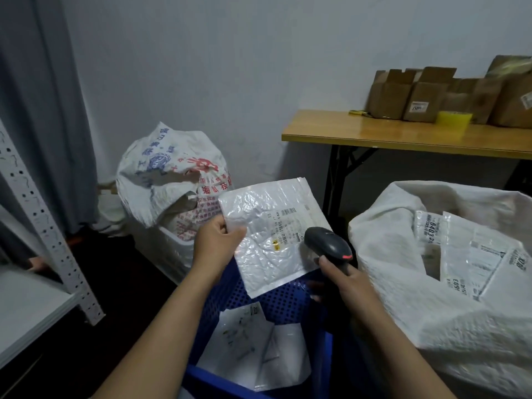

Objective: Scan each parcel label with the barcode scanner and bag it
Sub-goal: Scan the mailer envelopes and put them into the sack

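Observation:
My left hand (214,243) pinches the left edge of a white bubble-mailer parcel (259,226), held up flat with its printed label (288,226) facing me. My right hand (342,279) grips a black barcode scanner (328,244), whose head points at the label from the lower right, close to the parcel. Below both hands a blue perforated crate (273,300) holds more white parcels (256,349). To the right a large white woven sack (403,283) stands open with several labelled parcels (472,260) inside.
A second printed woven sack (169,180) sits in a white basket at the back left. A wooden folding table (403,133) at the right rear carries cardboard boxes (431,93) and a yellow tape roll (454,117). A white metal shelf upright (49,226) stands at the left.

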